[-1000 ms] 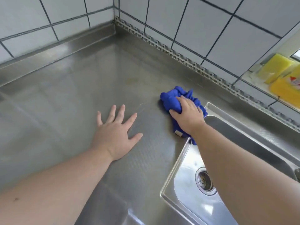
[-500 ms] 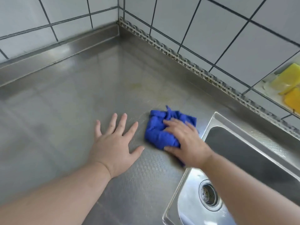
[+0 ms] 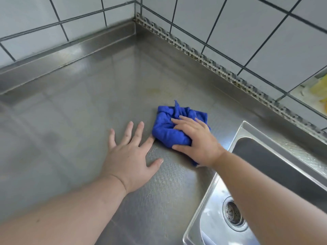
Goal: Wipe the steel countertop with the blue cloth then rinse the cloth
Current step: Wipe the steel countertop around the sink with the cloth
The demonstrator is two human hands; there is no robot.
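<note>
A crumpled blue cloth (image 3: 168,128) lies on the steel countertop (image 3: 79,112), just left of the sink. My right hand (image 3: 196,142) presses down on the cloth, fingers spread over its top and thumb along its near edge. My left hand (image 3: 131,154) rests flat on the steel with fingers apart, its index fingertip touching the cloth's left side. Part of the cloth is hidden under my right palm.
A steel sink (image 3: 237,135) with a round drain (image 3: 232,213) sits at the right. White tiled walls (image 3: 247,29) meet at the back corner above a raised steel lip. Yellow sponges (image 3: 320,89) show at the far right edge. A faint yellowish stain (image 3: 155,90) marks the counter.
My right hand has slid the cloth from beside the sink's back corner leftward and nearer, up against my left hand's index finger. My left hand has stayed flat in place.
</note>
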